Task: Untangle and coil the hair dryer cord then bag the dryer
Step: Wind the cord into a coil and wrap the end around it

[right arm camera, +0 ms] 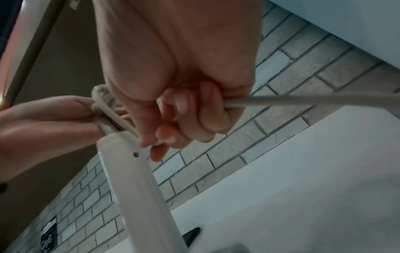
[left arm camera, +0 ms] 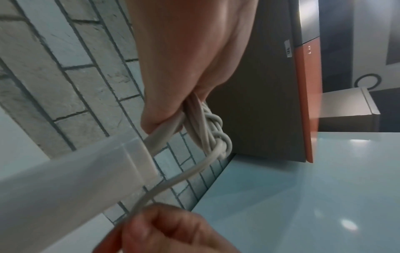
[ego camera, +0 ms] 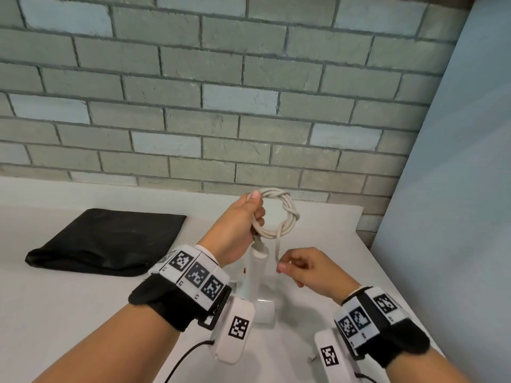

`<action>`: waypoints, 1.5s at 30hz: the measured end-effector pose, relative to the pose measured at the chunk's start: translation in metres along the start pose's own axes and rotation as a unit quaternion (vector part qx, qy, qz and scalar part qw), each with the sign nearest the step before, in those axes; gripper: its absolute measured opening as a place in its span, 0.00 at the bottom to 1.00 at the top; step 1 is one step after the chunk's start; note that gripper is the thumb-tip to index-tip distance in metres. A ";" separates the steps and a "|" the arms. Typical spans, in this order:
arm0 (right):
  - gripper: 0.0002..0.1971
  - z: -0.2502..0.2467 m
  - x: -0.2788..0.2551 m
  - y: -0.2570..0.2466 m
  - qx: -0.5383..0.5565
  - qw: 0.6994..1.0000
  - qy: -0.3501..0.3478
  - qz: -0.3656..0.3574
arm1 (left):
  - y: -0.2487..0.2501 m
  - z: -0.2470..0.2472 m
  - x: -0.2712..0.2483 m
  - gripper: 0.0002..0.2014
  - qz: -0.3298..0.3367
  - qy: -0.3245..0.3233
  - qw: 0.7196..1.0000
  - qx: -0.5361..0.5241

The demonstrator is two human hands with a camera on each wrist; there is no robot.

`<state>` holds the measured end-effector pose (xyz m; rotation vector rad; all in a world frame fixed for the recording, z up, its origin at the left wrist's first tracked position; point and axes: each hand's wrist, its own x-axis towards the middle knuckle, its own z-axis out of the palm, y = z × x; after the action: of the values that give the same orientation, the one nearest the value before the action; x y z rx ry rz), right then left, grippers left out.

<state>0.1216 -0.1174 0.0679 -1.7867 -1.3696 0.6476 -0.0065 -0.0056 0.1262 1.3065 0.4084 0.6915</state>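
The white hair dryer (ego camera: 255,275) hangs handle-up over the white counter, its head low between my wrists. Its cream cord (ego camera: 287,214) is wound into a round coil with turns wrapped about it. My left hand (ego camera: 250,214) grips the coil's left side above the handle (left arm camera: 65,181). My right hand (ego camera: 293,268) pinches the loose cord end (ego camera: 279,244) just below the coil, beside the handle (right arm camera: 134,179). In the right wrist view the cord (right arm camera: 303,101) runs out past my curled fingers (right arm camera: 190,116). The black bag (ego camera: 110,241) lies flat at the left.
A grey brick wall (ego camera: 221,92) backs the white counter (ego camera: 69,313). A pale blue panel (ego camera: 456,189) stands at the right, close to the counter's edge. A small metal piece (ego camera: 312,358) lies on the counter near my right wrist.
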 end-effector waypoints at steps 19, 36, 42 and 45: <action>0.09 -0.006 0.051 -0.034 0.250 0.964 0.008 -0.088 | 0.000 -0.001 -0.015 0.15 -0.018 -0.005 0.986 0.163; 0.17 -0.026 0.033 -0.055 0.193 0.975 -0.018 -0.111 | -0.005 0.000 -0.009 0.11 0.073 0.055 0.967 0.240; 0.12 -0.009 0.034 -0.053 -0.195 0.913 0.185 -0.306 | -0.003 0.002 -0.009 0.15 0.096 0.077 0.971 0.207; 0.06 -0.003 0.032 -0.054 -0.264 0.891 0.203 -0.309 | -0.003 0.001 -0.009 0.11 0.097 0.074 0.978 0.171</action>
<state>0.1027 -0.0807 0.1161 -1.5902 -1.7762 -0.4627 -0.0118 -0.0128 0.1230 1.6407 0.5432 0.9140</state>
